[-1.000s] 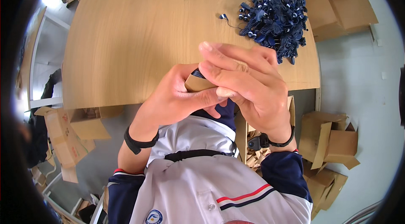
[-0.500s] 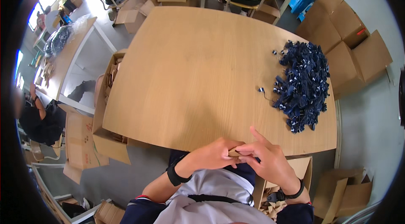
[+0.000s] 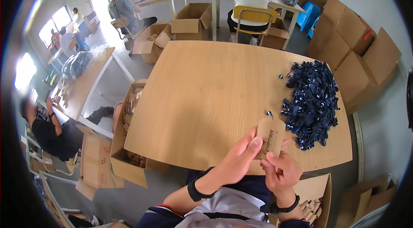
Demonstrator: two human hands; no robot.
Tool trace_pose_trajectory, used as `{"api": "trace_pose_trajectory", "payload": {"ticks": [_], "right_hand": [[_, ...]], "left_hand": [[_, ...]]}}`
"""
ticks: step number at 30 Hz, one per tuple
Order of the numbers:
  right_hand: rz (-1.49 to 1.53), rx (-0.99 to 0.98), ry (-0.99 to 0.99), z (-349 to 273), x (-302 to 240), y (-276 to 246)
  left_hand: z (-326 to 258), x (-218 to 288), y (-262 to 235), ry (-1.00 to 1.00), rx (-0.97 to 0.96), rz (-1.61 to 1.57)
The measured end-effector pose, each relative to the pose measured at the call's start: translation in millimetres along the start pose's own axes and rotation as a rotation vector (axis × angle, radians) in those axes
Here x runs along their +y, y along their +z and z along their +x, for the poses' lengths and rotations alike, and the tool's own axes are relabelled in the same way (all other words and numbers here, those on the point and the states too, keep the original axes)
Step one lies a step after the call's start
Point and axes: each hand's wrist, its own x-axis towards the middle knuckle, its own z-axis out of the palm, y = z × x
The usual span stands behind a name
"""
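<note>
Fingers (image 3: 254,143) of the left hand (image 3: 235,159) pinch the lower left edge of a brown cardboard tag (image 3: 270,136), thumb pressed on its printed face. Fingers (image 3: 272,158) of the right hand (image 3: 283,173) are curled and pressed together against the tag's bottom edge. The tag is held upright above the near edge of the wooden surface (image 3: 206,94), clear of it. A small dark loop (image 3: 269,113) sits at the tag's top; whether it is threaded through the tag cannot be determined. Just beyond, to the right, a pile of dark blue cords (image 3: 312,101) lies on the surface. An open cardboard box (image 3: 129,142) stands at the surface's left side, and another box (image 3: 318,193) sits below the right hand.
</note>
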Motion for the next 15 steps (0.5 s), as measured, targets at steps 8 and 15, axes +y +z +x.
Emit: {"api": "trace_pose_trajectory", "payload": {"ticks": [8,15], "right_hand": [[0.253,0.280,0.103,2,-21,3],[0.799,0.172,0.473,4,-30,-10]], "left_hand": [[-13,-4,13,0.877,0.233,0.791],[-21,40,2,1.018,-0.105,1.289]]}}
